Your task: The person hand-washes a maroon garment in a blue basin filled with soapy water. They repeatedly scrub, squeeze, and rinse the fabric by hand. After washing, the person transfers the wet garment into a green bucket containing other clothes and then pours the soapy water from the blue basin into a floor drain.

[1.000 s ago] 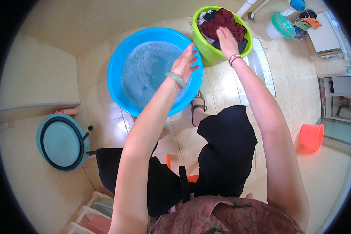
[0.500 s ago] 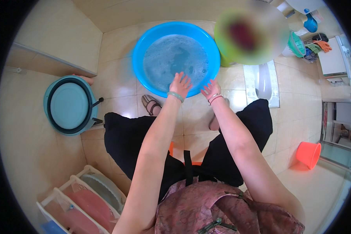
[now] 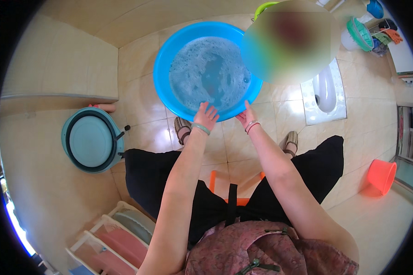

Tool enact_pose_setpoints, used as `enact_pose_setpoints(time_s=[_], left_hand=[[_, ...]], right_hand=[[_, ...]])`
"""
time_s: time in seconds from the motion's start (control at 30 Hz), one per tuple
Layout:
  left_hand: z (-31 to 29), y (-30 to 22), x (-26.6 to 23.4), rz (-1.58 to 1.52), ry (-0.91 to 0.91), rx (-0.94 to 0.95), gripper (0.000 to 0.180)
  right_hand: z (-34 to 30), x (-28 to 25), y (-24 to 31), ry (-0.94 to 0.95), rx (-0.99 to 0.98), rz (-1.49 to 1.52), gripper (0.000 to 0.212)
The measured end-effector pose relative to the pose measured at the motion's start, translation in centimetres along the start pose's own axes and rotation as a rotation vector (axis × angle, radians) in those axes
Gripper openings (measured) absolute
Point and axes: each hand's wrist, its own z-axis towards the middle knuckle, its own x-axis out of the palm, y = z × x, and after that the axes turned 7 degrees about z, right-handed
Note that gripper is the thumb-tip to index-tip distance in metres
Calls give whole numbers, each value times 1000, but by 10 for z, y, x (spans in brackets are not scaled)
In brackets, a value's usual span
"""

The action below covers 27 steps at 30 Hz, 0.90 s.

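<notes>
A large round blue basin (image 3: pixel 161 87) of foamy, soapy water (image 3: pixel 188 68) stands on the floor in front of me. My left hand (image 3: pixel 206 116) is at its near rim, palm up, fingers apart and holding nothing; a pale green bangle circles that wrist. A little to the right, my right hand (image 3: pixel 247 116) is by the same rim, thumb raised and the other fingers low against the basin's outer side. Whether those fingers press on the basin I cannot tell. Two thin bracelets are on the right wrist. Nothing solid can be made out in the cloudy water.
A blurred patch hides most of a green tub (image 3: pixel 263 8) right of the basin. Beyond lies a white squat toilet (image 3: pixel 326 94). An orange bucket (image 3: pixel 380 176) stands at far right. Leftward, a folded teal basin (image 3: pixel 91 141) leans on the wall near a white rack (image 3: pixel 85 238) of basins.
The view has shifted slightly. Both hands have drawn back from over the water to the near rim, and the right hand's fingers have dropped. My right foot now shows.
</notes>
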Motion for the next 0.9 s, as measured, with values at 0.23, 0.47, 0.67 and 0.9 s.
enact_pose_setpoints(time_s=[0.23,0.47,0.67,0.9], left_hand=[[-1,-24,7,96,-7,39,56],[-5,-27,8,119,-28,55,54],[-13,-3,42,164,-35,30,51],[3,12,36,335,-226,68,53]], right_hand=[[-18,-16,-1,-58,-138,-179,49],[-29,-50,0,-277,-234,-351,57],[-13,-135,16,-524,-283,-552,77],[-61,-178,60,-723,-261,-857,86]])
